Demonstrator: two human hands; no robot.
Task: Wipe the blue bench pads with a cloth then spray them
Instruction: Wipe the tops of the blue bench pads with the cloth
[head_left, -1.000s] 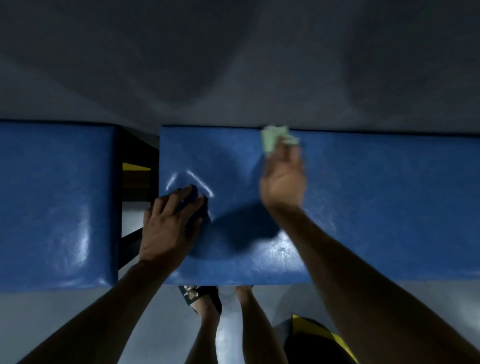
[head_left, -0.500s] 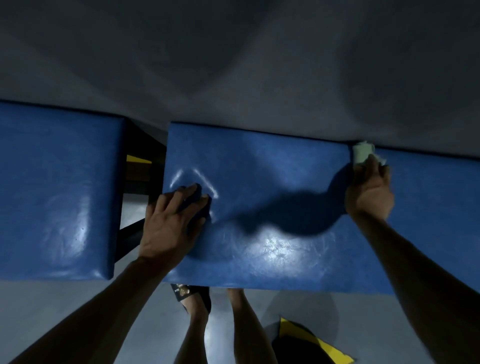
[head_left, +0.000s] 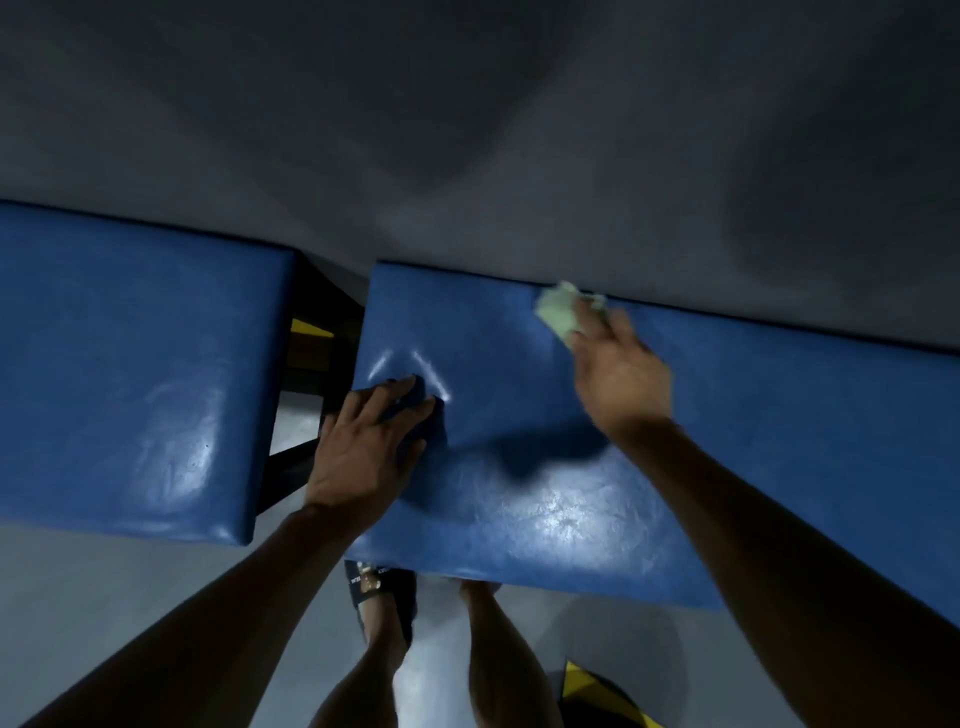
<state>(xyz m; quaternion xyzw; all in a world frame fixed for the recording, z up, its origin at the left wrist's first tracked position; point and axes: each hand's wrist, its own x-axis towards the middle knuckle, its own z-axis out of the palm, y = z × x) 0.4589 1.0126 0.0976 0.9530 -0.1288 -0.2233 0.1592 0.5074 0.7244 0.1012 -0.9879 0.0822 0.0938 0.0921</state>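
1. Looking straight down on two blue bench pads: the long right pad (head_left: 727, 467) runs off the right edge, the shorter left pad (head_left: 130, 374) sits apart from it, and a dark gap lies between them.
2. The right hand (head_left: 621, 376) is out at the far edge of the right pad, palm down, fingers reaching forward on a pale green cloth (head_left: 561, 312).
3. The cloth lies bunched under those fingertips, right against the pad's far rim, partly poking out past the fingers. The hand is blurred, so whether the fingers pinch the cloth or just press it flat, I cannot tell.
4. The left hand (head_left: 363, 447) is planted near the left end of the same pad, fingers spread and fairly straight, pressing into the padding. It holds nothing; the vinyl dents and creases around the fingertips, with two bright streaks of glare just beyond them.
5. A dark shadow lies on the pad between the two hands, and a shiny patch shows nearer the front edge.
6. In the gap between the pads, a black frame (head_left: 311, 405) with a touch of yellow (head_left: 309, 328) shows, over pale grey floor (head_left: 104, 597).
7. Down below the near edge of the pad, the person's legs, one foot in a dark sandal (head_left: 382, 597).
8. Lower right, a black and yellow object (head_left: 587, 691), cut off by the picture's edge.
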